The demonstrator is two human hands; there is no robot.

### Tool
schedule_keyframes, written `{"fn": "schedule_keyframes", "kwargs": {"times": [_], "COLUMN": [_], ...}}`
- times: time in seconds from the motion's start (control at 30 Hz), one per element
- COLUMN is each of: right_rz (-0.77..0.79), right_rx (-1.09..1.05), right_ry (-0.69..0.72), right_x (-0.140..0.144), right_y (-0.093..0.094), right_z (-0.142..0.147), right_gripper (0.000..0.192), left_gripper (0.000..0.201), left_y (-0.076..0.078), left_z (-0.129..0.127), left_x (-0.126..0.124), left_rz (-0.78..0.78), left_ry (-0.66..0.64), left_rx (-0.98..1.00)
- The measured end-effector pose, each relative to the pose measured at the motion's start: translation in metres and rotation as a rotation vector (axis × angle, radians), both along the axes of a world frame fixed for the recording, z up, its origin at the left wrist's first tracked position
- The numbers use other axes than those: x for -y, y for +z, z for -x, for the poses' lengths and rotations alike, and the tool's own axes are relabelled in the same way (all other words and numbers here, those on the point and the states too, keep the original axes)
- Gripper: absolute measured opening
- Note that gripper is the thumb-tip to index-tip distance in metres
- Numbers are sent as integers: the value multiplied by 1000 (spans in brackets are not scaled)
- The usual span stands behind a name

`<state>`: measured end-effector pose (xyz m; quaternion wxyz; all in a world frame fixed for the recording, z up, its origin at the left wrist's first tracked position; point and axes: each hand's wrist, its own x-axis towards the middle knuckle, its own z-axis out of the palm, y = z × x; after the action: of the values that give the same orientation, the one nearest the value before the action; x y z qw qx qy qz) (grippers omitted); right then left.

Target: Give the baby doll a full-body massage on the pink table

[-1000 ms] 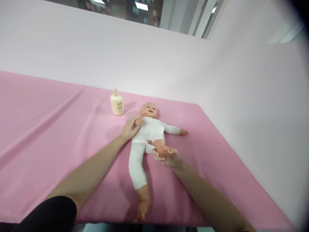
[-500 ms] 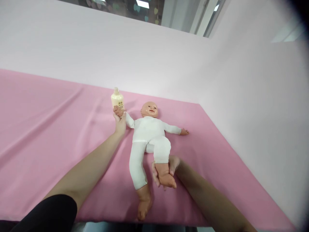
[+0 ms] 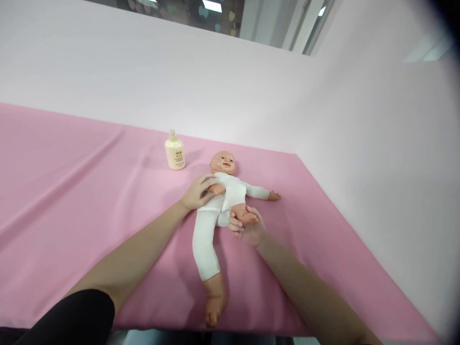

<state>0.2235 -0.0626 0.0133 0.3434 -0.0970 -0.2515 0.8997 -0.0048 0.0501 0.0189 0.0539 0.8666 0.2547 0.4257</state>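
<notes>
left hand (image 3: 196, 193): closed round the doll's arm near the wrist, folding that arm across the chest; the doll's small hand (image 3: 217, 189) pokes out past the fingers.
right hand (image 3: 247, 227): cupped under the doll's foot (image 3: 247, 218), fingers wrapped on the ankle, knee pushed up toward the belly.
doll (image 3: 224, 191): on its back on the desk, head away from the person, white bodysuit. Other arm (image 3: 259, 193) lies out straight to the side, other leg (image 3: 204, 249) flat and stretched toward the near edge, bare foot just at the edge.
desk (image 3: 89, 191): covered in pink cloth, a few creases on the left part.
bottle (image 3: 174, 152): cream-coloured, upright, cap on, near the doll's head on the left, apart from both hands.
backdrop (image 3: 251, 91): plain pale wall behind and to the right of the desk.
step (judged): a limb-bending move, one arm and the opposite leg tucked in to the trunk at once; looks like the folded end of the stroke.
next move calls for (judged): light grip at wrist and ankle, both limbs eased out together, trunk kept flat on the cloth so the doll doesn't slide toward the edge.
</notes>
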Motion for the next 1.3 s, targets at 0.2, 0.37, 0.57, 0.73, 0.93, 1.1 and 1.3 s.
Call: {"fn": "schedule_keyframes", "kwargs": {"times": [0.2,0.37,0.57,0.73,0.93,1.1,1.3], "right_rz": [77,90,87,86,72,85,65], "right_rx": [39,63,66,86,93,105,107], "right_ry": [-97,-105,-108,-113,-97,-109,-104], "right_x": [-2,-2,-2,-2,-2,-2,-2], "right_y": [0,1,1,1,2,1,1], "right_z": [1,0,0,0,0,0,0], "right_gripper": [33,34,35,35,34,34,33], "left_gripper": [31,30,31,31,32,33,34], "left_y": [5,5,6,6,5,5,4], "left_z": [-2,-3,-2,-3,-3,-3,-3], "left_x": [4,4,4,4,5,4,3], "left_rz": [-127,-147,-138,-110,-138,-111,-107], "left_ry": [-38,-34,-50,-39,-43,-40,-47], "left_rx": [-130,-138,-136,-150,-147,-155,-146]}}
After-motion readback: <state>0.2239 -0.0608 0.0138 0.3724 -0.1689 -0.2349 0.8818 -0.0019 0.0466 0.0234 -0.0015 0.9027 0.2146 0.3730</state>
